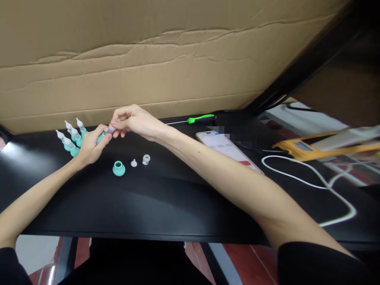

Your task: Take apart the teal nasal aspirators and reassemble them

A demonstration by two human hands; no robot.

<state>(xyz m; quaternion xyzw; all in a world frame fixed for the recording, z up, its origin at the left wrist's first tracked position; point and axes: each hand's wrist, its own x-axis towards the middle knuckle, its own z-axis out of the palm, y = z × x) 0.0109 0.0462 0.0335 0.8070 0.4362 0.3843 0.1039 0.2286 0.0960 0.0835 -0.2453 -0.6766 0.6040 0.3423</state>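
My left hand (92, 145) is closed around a teal squeeze bulb (101, 137), most of it hidden by the fingers. With thumb and fingertips, my right hand (126, 122) pinches a translucent nozzle piece (111, 129) at the bulb's mouth. Whether the nozzle is seated in the bulb I cannot tell. Nearer to me stand an open teal bulb (119, 169), a small white pointed cap (133, 163) and a translucent collar (146, 159). Several teal bulbs with pale pointed nozzles (71, 145) stand upright in a cluster left of my left hand.
A screwdriver with a green handle (202, 118) lies at the back of the black table (166, 206), against a cardboard sheet (178, 79). A phone (225, 148) showing a timer lies under my right forearm's far side. At right are a white cable (308, 184) and a yellow-cased device (299, 147).
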